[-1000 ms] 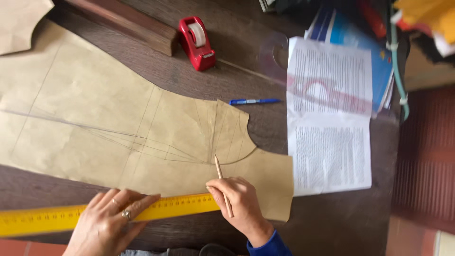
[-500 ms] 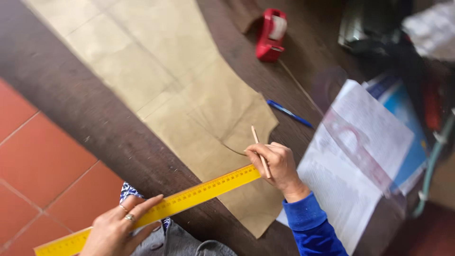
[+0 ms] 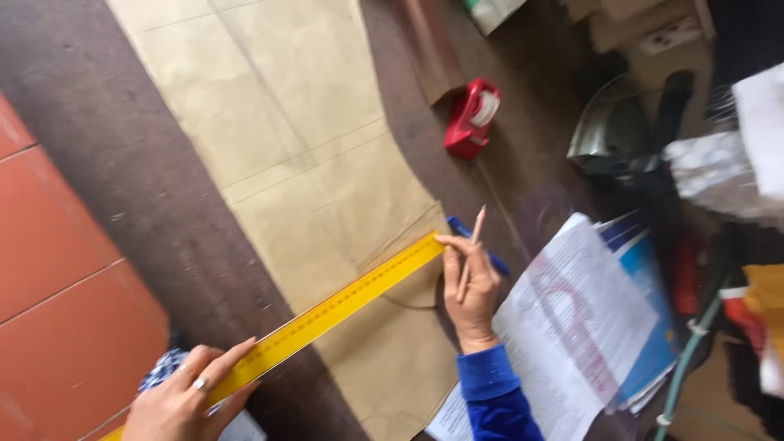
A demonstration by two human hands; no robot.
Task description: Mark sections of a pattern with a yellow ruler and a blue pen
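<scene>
Dark brown tabletop fills my view, red floor tiles past its near-left edge. Landmark: the yellow ruler, lying diagonally across the tan paper pattern piece that's spread flat on the table. My left hand is at the ruler's near end, fingers curled over it and pressing down, ring on one finger. My right hand is at the ruler's far end, fingertips touching the tip, and it's gripping a pencil between the fingers, pencil pointing up and away from the ruler; blue sleeve at the wrist. Faint drawn lines run across the pattern above the ruler, one curved line just under its far end. A blue pen sits just beyond the ruler's far end, partly behind my right hand. Printed sheets are to the right of that end, stacked over blue-covered papers. Red tape dispenser is well above the ruler's far end, off the pattern's edge. Clutter further right of it is too blurred to identify.
</scene>
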